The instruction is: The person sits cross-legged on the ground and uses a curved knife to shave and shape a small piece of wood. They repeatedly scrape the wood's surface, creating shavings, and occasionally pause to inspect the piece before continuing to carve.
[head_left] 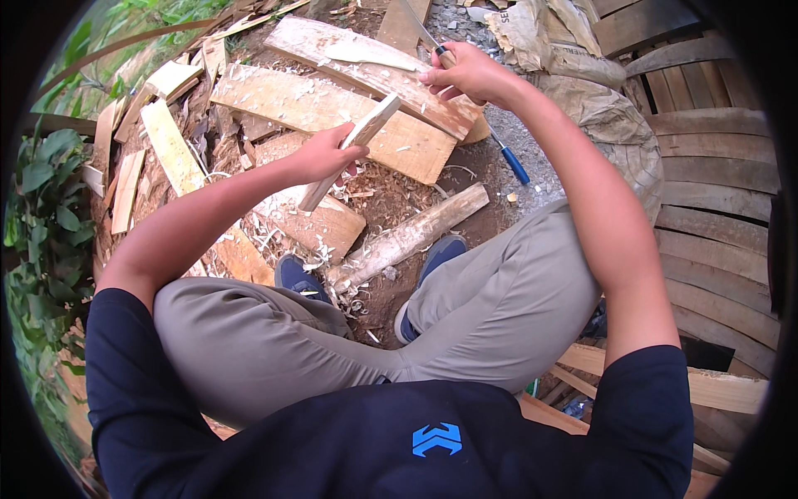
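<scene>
My left hand is closed around the middle of a pale, whittled wooden stick, which slants up to the right over the boards. My right hand, farther off and to the right, grips the handle of a knife. Its blade points away and to the left, apart from the stick. Beneath the hands lie wide, rough planks strewn with curled shavings. Just below my right hand, a tool with a blue handle lies on the grey ground.
A round, partly stripped log lies by my shoes. Offcuts and shavings cover the ground at left, beside leafy plants. Crumpled paper sacks and a wall of wooden slats stand on the right.
</scene>
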Demonstrator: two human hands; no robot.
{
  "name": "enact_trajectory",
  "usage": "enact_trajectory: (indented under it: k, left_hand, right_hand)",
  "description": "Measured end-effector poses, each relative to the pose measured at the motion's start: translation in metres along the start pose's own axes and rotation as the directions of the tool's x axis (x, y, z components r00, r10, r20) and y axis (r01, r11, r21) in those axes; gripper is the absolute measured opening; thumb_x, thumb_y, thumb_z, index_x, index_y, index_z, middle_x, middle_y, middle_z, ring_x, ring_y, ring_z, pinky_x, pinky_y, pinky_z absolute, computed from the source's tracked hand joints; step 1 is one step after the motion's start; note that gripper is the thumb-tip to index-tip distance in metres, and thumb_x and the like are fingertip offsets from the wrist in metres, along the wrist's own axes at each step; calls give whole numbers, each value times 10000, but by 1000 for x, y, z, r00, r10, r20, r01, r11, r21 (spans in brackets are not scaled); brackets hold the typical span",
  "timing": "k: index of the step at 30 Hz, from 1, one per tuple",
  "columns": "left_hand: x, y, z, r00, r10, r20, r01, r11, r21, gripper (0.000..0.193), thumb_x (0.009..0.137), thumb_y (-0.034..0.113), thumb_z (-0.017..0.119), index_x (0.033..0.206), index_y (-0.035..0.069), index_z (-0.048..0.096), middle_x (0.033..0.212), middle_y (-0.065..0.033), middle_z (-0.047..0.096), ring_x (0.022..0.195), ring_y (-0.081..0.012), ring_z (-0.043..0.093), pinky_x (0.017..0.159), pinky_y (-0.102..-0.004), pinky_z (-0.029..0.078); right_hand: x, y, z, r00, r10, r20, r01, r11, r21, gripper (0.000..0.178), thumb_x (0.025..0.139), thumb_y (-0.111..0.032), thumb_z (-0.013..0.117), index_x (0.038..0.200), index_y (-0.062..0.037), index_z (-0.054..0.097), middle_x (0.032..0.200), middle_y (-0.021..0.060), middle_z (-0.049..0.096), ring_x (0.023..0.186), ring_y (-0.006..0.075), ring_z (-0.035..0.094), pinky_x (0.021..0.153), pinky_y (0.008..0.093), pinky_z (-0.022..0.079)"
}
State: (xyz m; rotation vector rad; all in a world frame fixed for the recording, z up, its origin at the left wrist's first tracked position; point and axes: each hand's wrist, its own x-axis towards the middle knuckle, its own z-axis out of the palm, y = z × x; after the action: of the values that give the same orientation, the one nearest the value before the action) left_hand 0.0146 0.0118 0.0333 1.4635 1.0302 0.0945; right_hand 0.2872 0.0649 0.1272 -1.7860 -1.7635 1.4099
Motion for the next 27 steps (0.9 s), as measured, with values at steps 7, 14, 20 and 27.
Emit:
enact_trajectory:
  k: [7,14,20,27]
  left_hand:
    - [6,-6,2,1000,7,-24,-7,1000,20,329,973,265,566,1182,15,518,922,-98,630,786,-143,666,602,-311,584]
    - [5,-8,-2,1000,-23,-3,23,999,41,368,991,248,526,1273,17,477,1005,-90,575,860,-147,642,619,-302,585]
    - [7,-8,-1,1000,-7,-22,8,999,36,376,990,269,544,1250,4,485,980,-94,578,838,-145,643,593,-304,584]
    - [5,-7,-1,999,9,-50,-6,999,43,323,980,263,547,1179,10,513,903,-93,620,778,-150,651,622,-329,605]
  right_hand:
    - [6,11,-2,997,15,82,-19,999,51,252,888,-89,706,918,-91,456,999,73,661,900,124,671,812,293,582]
    - [-5,-2,-1,997,-18,76,16,999,38,274,838,-39,710,928,-91,456,1081,85,671,939,122,659,832,287,574]
    - [-3,2,-2,997,7,83,-6,1000,-14,300,818,-44,741,924,-90,464,1047,87,685,931,106,652,800,268,564]
    - [1,5,-6,998,-20,64,25,996,-83,342,768,-23,797,879,-78,478,975,99,694,857,118,665,707,264,538]
